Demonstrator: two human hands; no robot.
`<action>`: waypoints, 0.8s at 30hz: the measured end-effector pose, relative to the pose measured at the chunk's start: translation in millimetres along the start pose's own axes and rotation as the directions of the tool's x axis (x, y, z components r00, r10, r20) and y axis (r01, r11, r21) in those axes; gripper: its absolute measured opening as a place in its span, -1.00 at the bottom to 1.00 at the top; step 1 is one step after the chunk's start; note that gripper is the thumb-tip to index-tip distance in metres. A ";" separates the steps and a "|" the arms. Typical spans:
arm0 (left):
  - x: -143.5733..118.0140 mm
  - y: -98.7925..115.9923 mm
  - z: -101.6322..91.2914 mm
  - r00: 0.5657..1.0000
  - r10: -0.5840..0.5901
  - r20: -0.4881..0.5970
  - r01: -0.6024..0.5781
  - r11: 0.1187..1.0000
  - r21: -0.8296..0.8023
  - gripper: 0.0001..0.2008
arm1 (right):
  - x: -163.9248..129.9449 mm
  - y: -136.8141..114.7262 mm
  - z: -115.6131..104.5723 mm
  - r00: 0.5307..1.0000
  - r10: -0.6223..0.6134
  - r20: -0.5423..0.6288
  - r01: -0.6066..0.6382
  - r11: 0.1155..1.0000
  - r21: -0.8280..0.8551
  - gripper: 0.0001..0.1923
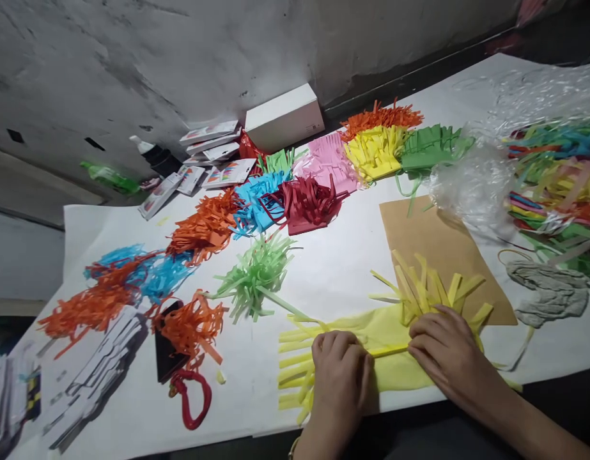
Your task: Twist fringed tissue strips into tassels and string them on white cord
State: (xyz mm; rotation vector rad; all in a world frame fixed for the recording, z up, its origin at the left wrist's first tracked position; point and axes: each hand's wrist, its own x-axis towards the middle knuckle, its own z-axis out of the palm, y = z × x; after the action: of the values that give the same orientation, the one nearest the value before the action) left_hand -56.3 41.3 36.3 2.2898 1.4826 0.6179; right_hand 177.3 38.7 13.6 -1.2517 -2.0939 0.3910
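A yellow paper sheet (385, 329) cut into fringe strips lies near the table's front edge. My left hand (341, 377) presses down on its left part, fingers curled on the paper. My right hand (445, 351) holds the rolled right part, where yellow strips (424, 287) fan upward. A thin yellow stick (388, 351) runs between both hands. A finished light-green fringe flower (256, 275) on a stem lies just behind the sheet.
Cut fringed papers in orange (203, 227), blue (256, 201), red (307, 204), pink (326, 160), yellow, green lie across the white table (342, 268). A brown sheet (438, 243), plastic bag of strips (553, 166), grey cloth (548, 291), white box (285, 118), red scissors (192, 393) also present.
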 end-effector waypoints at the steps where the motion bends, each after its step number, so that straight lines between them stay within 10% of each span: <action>1: 0.6 0.9 1.1 0.999 -0.039 0.014 0.039 0.999 0.008 -0.86 | 0.0 -1.3 2.0 0.999 0.050 -0.011 -0.050 0.999 0.000 -0.84; 7: 1.4 -0.4 5.6 1.000 -0.009 0.012 0.008 0.996 0.090 -0.81 | 1.4 -8.8 6.6 0.982 0.180 -0.063 -0.181 0.984 -0.002 -0.84; 15: 15.8 1.9 8.1 0.938 0.305 0.166 -0.344 0.883 0.321 -0.84 | 1.7 -16.0 18.7 0.984 -0.164 0.075 0.176 0.963 -0.205 -0.73; 24: 8.1 15.1 5.6 0.889 0.423 0.174 -0.439 0.896 0.065 -0.89 | 19.7 -14.4 21.3 0.978 -0.208 -0.020 0.201 0.964 -0.176 -0.63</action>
State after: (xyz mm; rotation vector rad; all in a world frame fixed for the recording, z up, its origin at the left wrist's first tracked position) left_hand -38.8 42.5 40.6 2.7051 0.9528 0.4670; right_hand 147.0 50.2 13.5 -1.1135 -2.2366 0.0935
